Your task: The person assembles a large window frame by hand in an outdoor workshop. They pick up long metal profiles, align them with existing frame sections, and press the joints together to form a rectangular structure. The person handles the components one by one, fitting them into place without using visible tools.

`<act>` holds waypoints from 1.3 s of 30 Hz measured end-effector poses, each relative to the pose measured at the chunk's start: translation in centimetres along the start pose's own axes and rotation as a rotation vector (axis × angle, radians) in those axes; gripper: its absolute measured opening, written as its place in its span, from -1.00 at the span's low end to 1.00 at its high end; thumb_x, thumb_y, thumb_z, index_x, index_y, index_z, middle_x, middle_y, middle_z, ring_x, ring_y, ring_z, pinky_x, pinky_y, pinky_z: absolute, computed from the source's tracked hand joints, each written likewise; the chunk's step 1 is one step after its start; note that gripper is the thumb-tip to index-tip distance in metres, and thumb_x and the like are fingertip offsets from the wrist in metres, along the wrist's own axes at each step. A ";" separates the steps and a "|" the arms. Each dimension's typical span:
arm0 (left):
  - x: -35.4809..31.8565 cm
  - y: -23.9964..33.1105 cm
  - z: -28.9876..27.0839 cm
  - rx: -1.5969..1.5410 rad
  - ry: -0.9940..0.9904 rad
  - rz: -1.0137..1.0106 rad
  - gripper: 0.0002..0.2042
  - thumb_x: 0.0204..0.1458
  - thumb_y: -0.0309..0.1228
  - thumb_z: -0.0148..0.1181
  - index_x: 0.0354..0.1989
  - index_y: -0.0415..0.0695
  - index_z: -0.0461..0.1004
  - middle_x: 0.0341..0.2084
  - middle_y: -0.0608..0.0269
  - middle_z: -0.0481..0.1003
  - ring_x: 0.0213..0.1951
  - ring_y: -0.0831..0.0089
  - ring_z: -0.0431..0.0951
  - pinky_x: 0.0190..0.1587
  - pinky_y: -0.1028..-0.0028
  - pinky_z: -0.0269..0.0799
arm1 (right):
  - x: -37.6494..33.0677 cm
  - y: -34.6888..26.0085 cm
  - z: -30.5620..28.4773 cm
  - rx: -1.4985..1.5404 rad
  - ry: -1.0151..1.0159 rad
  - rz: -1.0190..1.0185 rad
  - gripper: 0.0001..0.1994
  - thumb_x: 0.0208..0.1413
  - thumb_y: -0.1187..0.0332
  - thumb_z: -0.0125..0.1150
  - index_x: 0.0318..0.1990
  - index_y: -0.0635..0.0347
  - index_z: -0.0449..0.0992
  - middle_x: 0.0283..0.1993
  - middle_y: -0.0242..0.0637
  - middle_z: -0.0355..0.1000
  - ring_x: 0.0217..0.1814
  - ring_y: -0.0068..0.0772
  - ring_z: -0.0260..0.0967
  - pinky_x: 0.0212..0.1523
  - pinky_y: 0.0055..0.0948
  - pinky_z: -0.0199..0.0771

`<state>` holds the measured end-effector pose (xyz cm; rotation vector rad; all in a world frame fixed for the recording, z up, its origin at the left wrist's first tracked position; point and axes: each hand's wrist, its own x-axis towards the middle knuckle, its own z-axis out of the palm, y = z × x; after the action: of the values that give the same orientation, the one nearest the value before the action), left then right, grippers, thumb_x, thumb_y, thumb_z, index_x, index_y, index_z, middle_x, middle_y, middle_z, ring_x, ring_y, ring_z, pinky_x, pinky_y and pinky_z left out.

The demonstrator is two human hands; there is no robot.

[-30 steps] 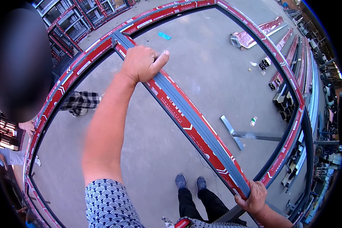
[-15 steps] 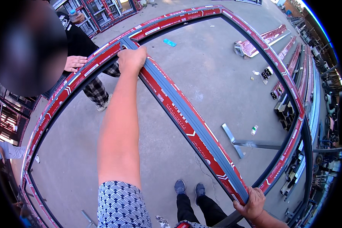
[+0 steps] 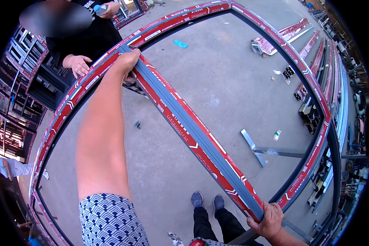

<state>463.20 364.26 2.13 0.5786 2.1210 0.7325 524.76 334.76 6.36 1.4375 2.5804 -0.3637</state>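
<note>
The left hand [image 3: 127,61] is clenched over the bar's [image 3: 192,133] far end, fingers hidden, while the near end is grasped by the right hand [image 3: 270,219].

Frame [image 3: 315,135] bottom corner: cut off by the lower edge.
Co-worker's bottle [image 3: 99,8]: perhaps plastic, too small to tell.

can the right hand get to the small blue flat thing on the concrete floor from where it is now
Probably not. The right hand grips the near end of the grey-and-red crossbar, while the small blue flat piece lies beyond its far end.
</note>
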 end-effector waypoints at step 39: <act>-35.4 -11.2 21.9 -0.165 -0.201 -0.006 -0.35 0.28 0.08 0.23 -0.02 -0.48 0.55 -0.27 0.03 0.63 -0.31 0.32 0.69 -0.37 0.26 0.65 | -0.4 1.2 0.2 0.154 -0.068 0.037 -0.25 0.22 -0.23 0.38 0.15 0.42 0.51 -0.17 0.03 0.65 -0.14 -0.12 0.62 0.08 -0.15 0.55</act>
<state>499.43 340.89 2.54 0.5328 1.8573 0.8030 525.97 334.96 6.13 1.4911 2.5165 -0.6066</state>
